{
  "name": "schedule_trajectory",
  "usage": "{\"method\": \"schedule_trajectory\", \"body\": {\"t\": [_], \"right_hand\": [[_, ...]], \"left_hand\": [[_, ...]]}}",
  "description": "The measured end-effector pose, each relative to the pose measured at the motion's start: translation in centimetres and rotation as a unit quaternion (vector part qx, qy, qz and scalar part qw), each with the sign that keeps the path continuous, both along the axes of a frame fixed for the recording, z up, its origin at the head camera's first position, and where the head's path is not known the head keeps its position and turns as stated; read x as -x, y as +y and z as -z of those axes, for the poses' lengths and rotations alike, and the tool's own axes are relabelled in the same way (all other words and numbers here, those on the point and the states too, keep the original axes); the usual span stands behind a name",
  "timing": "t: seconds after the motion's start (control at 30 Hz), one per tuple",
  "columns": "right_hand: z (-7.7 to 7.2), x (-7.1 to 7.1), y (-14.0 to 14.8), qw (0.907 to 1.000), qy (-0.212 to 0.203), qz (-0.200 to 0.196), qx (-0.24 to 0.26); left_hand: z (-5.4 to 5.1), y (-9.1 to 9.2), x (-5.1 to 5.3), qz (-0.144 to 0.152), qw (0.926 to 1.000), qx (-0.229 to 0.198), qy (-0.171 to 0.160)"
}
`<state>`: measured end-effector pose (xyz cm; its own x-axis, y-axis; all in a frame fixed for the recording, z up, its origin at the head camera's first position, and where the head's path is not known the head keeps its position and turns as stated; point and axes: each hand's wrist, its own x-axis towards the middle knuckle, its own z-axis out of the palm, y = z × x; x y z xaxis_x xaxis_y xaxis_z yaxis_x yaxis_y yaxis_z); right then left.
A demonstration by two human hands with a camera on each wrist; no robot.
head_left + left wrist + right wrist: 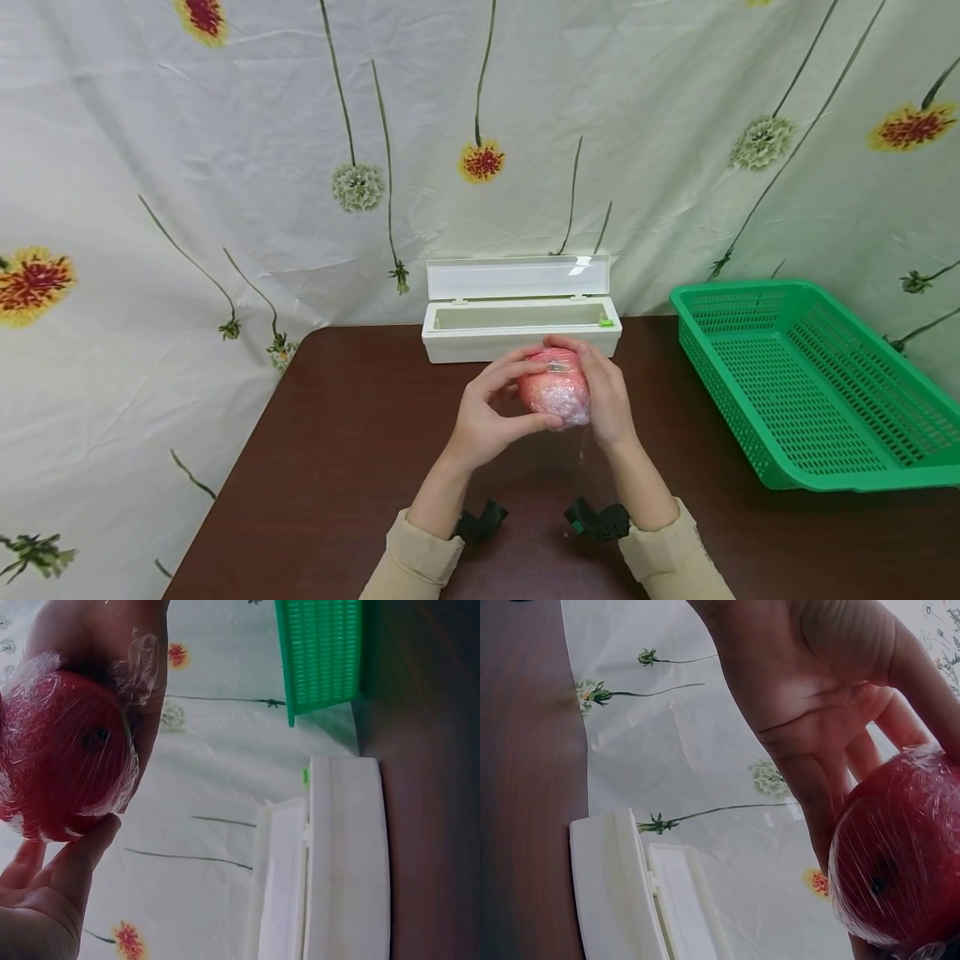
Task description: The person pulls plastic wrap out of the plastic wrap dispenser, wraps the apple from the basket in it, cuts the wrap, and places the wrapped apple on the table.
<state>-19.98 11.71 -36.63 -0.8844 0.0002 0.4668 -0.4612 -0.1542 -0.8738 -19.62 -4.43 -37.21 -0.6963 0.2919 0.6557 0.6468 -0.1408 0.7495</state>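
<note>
A red apple (553,387) wrapped in clear cling film is held up above the table between both hands. In the left wrist view the film is stretched over the apple (71,754), bunched and loose at its edges. My left hand (491,408) grips its left side, thumb low and fingers on top. My right hand (606,396) curves round the other side, with some fingertips hidden behind the fruit. In the right wrist view the apple (900,859) lies against the fingers. Behind the hands stands a white cling film dispenser box (517,343), its lid raised.
A green plastic basket (738,433) with lattice sides stands at the right of the dark brown table (337,467). The dispenser has a small bright green piece (606,322) at its right end. A flower-patterned cloth (262,150) hangs behind the table.
</note>
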Motion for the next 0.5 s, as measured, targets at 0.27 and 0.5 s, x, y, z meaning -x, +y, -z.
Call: {"method": "schedule_trajectory", "body": {"t": [0.27, 0.5], "right_hand": [[-0.05, -0.27, -0.40, 0.9994, -0.002, 0.035, 0.005], [-0.16, -0.33, -0.61, 0.9982, -0.010, 0.058, 0.003]], "left_hand": [[0.29, 0.32, 0.07, -0.002, 1.0000, -0.008, 0.003], [0.37, 0.38, 0.10, 0.000, 1.0000, -0.006, 0.002]]}}
